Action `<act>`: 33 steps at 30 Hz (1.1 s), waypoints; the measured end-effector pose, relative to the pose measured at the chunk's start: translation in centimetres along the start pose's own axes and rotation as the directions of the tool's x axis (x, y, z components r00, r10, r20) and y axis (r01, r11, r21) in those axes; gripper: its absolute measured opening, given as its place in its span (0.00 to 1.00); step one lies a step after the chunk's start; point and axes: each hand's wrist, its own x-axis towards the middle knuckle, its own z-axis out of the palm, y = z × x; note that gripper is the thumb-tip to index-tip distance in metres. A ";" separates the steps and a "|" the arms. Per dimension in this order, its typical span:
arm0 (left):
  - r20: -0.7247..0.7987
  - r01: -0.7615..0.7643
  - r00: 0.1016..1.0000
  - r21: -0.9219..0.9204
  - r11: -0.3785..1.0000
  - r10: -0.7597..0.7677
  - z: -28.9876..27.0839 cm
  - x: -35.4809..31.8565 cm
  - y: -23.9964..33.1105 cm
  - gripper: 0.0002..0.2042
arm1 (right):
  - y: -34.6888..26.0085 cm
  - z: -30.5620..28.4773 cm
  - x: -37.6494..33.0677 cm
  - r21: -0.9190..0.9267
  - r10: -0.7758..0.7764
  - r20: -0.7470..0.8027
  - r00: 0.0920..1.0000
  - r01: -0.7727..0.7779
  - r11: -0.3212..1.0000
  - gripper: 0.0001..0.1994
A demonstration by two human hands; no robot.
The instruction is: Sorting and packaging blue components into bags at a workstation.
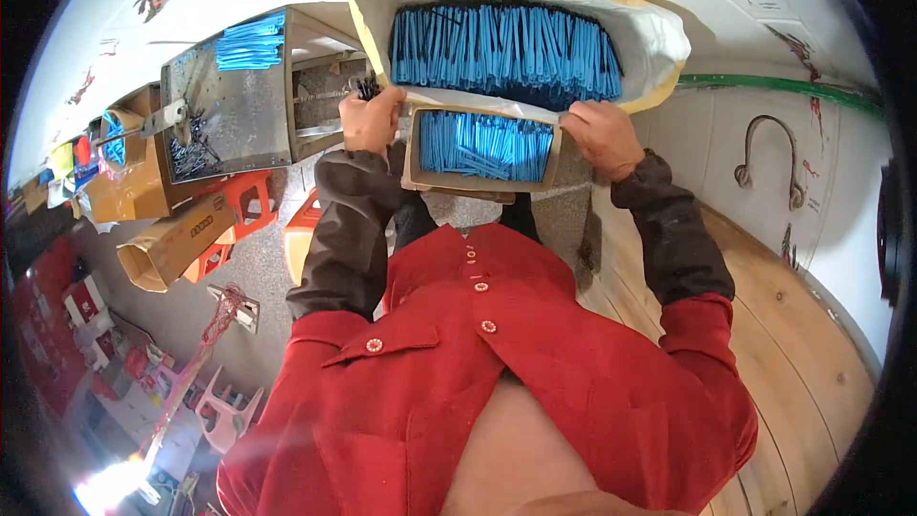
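Note:
A yellow sack with a white lining (pixel 659 50) stands open against the wall, packed with thin blue pen-like sticks (pixel 506 46) that have dark ends. My left hand (pixel 371 120) pinches the near left part of its rim. On the near right part of that rim, my right hand (pixel 604 139) is closed in the same way. Between my hands, just below the sack's near edge, sits a small cardboard box (pixel 412 158) holding more blue sticks (pixel 487 145). The sack's near edge partly overhangs the box. My fingertips are partly hidden behind the folded rim.
To the left is a metal tray (pixel 258 124) with a bundle of blue sticks (pixel 250 43) and small black pieces (pixel 194 151). Below it are a long cardboard carton (pixel 180 244) and an orange stool (pixel 250 208). Wooden planks (pixel 755 325) lie to the right. A lit lamp (pixel 110 487) glows at lower left.

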 end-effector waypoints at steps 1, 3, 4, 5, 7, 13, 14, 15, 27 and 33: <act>0.004 0.005 1.000 0.004 1.000 -0.005 -0.4 -0.1 -0.3 0.09 | 0.0 0.1 0.0 0.006 -0.001 -0.012 1.000 0.002 1.000 0.03; 0.061 -0.097 0.994 0.111 0.989 0.090 -1.3 -0.1 -1.1 0.07 | -0.7 -0.3 -0.1 0.027 0.015 -0.027 1.000 -0.014 1.000 0.04; 0.074 -0.077 0.995 0.095 0.992 0.070 -2.1 -0.6 -1.2 0.07 | -1.0 -0.3 -0.3 0.045 0.025 -0.044 0.999 -0.023 0.999 0.04; 0.062 -0.084 0.995 0.156 0.984 0.075 -2.7 -1.2 -1.2 0.07 | -1.7 -0.4 -0.9 0.045 0.040 -0.036 0.999 -0.038 0.998 0.04; 0.034 -0.053 0.998 0.200 0.978 0.048 -4.4 -1.9 -1.6 0.06 | -2.4 -0.1 -1.7 0.071 0.013 0.010 1.000 -0.014 0.997 0.07; -0.048 0.193 0.980 0.026 0.981 -0.191 -6.1 -3.1 -5.8 0.04 | -2.8 -0.5 -0.8 -0.014 0.060 -0.122 0.991 -0.062 0.998 0.08; -0.050 0.199 0.979 0.027 0.980 -0.198 -6.0 -3.1 -6.3 0.04 | -2.1 -0.6 -0.3 -0.009 0.061 -0.117 0.991 -0.063 0.998 0.08; -0.018 0.238 0.971 -0.008 0.971 -0.238 -5.2 -3.3 -6.3 0.04 | -0.9 -0.5 0.2 -0.079 0.081 -0.125 0.989 -0.092 0.993 0.07; -0.042 0.111 0.993 -0.040 0.993 -0.113 -9.1 -2.5 -6.0 0.07 | 1.5 -1.8 1.0 -0.208 0.140 -0.422 0.896 -0.246 0.947 0.06; 0.191 0.102 0.974 0.115 0.988 -0.123 -10.3 -0.1 -5.7 0.07 | -3.8 7.6 -9.4 0.949 0.956 0.239 -0.167 -0.166 -0.266 0.17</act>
